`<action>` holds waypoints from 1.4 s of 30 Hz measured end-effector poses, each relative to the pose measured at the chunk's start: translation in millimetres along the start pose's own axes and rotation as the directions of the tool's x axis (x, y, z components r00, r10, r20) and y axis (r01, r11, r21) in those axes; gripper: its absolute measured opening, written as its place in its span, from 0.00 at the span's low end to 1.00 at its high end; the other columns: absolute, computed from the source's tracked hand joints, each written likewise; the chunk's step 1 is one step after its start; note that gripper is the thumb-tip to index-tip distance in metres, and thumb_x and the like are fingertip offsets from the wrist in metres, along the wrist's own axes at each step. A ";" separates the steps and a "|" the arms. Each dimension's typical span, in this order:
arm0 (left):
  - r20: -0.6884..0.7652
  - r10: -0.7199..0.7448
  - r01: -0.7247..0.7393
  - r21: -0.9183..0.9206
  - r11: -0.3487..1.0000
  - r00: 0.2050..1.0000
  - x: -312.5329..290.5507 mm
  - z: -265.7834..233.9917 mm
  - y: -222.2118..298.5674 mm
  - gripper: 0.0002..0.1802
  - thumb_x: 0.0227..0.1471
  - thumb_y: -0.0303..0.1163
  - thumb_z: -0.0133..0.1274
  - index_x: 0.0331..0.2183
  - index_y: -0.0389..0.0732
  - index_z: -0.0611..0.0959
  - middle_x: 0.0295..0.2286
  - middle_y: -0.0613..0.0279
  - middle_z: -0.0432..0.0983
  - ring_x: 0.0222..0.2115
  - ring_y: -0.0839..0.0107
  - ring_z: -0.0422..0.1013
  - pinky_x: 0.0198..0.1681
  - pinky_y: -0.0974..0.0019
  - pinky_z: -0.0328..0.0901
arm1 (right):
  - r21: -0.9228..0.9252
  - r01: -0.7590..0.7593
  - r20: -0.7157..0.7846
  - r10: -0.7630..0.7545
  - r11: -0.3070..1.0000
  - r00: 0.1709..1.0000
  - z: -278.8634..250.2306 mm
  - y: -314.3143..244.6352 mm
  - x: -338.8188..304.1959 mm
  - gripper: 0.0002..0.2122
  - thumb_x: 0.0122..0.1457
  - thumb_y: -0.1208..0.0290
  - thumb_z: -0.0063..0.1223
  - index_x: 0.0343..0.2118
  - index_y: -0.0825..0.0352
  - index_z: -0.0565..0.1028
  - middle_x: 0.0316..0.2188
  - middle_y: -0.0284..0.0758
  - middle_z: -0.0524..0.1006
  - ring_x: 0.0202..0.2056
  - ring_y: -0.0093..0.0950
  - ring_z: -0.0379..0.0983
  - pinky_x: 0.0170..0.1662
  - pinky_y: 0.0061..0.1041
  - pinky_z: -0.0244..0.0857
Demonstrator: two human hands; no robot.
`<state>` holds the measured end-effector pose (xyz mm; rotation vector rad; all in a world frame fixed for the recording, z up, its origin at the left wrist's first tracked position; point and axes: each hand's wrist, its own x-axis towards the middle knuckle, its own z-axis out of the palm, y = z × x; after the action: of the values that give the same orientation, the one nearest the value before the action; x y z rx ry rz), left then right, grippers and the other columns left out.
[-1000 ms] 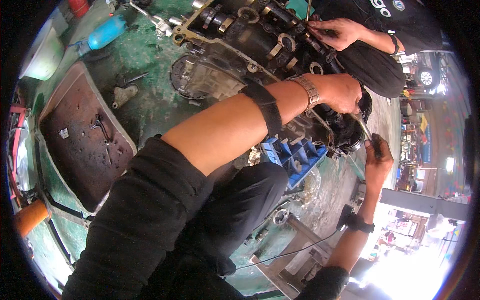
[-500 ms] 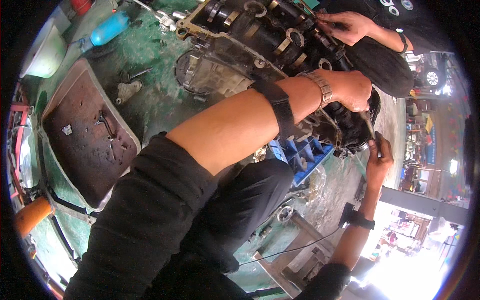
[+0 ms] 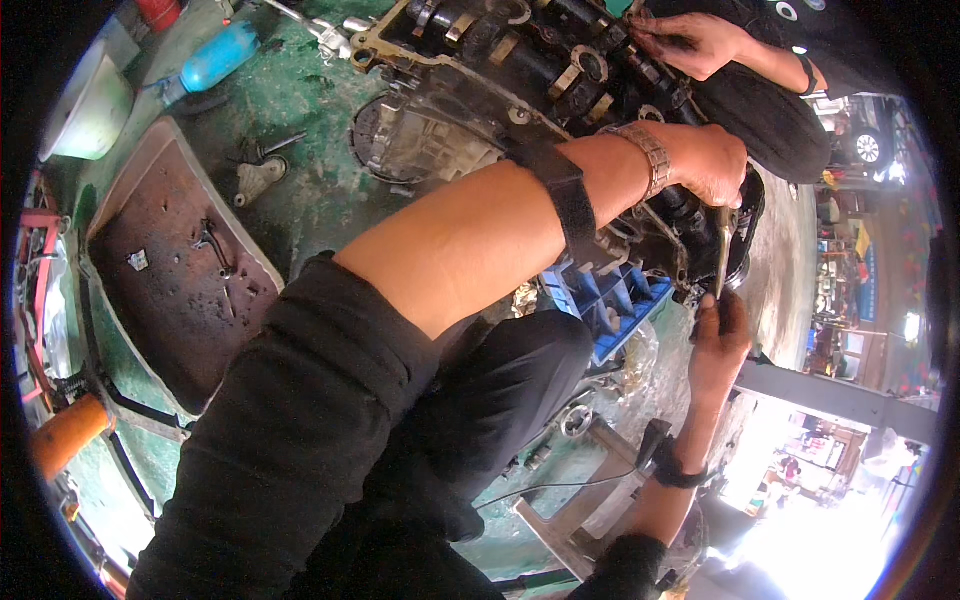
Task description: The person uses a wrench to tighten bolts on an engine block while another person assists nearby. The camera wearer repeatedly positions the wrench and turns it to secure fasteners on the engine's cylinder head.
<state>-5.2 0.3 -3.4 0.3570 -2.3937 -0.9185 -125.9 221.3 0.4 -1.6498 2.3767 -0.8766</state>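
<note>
My left hand (image 3: 708,165), with a metal-banded watch on its wrist, is closed over the top end of a long metal wrench (image 3: 723,250) at the near right end of an oily engine (image 3: 530,70). What the wrench's head sits on is hidden under that hand. At the wrench's lower end, the fingers and thumb of my right hand (image 3: 720,335) are closed around the handle. Shafts and bearing caps show on the engine's open top. Across from me, a co-worker's hand (image 3: 690,45) rests at the engine's far side.
A blue compartment tray (image 3: 605,300) stands below the engine. To the left lies a grimy brown tray (image 3: 165,290) with small metal parts in it. Behind it are a blue bottle (image 3: 218,58) and a pale bucket (image 3: 95,110). A metal casing (image 3: 425,140) lies beside the engine.
My right hand has swung the wrench's lower end to the left and slightly down. My left hand stays over its top end. The co-worker's hand has barely moved.
</note>
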 end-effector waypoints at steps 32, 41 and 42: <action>-0.055 0.069 -0.075 -0.125 0.989 0.996 -10.6 -4.5 -2.1 0.17 0.52 0.42 0.52 0.28 0.36 0.82 0.25 0.48 0.78 0.27 0.60 0.75 0.34 0.58 0.66 | 0.867 -0.256 0.124 0.312 0.428 0.942 87.4 -103.5 -9.5 0.09 0.59 0.72 0.52 0.38 0.70 0.71 0.22 0.29 0.69 0.20 0.21 0.66 0.23 0.19 0.61; 0.036 -0.116 0.122 -0.228 0.966 0.993 -14.8 -10.9 10.5 0.22 0.55 0.45 0.51 0.43 0.38 0.81 0.37 0.52 0.80 0.37 0.71 0.74 0.44 0.65 0.66 | 0.689 -0.305 0.237 0.193 0.657 0.952 31.4 -42.4 -4.3 0.13 0.54 0.70 0.56 0.40 0.73 0.75 0.18 0.27 0.69 0.14 0.18 0.63 0.16 0.16 0.57; 0.045 -0.091 0.099 -0.205 0.974 0.995 -14.5 -11.4 10.3 0.22 0.55 0.44 0.52 0.43 0.37 0.81 0.37 0.53 0.80 0.37 0.71 0.74 0.45 0.65 0.66 | 0.711 -0.275 0.257 0.126 0.647 0.958 24.5 -33.3 -0.6 0.14 0.54 0.70 0.56 0.40 0.73 0.75 0.18 0.27 0.68 0.14 0.18 0.63 0.16 0.16 0.57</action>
<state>12.8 7.9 4.9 0.3802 -2.3009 -1.2152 -88.3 204.4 -2.7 -1.0405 1.6509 -1.3351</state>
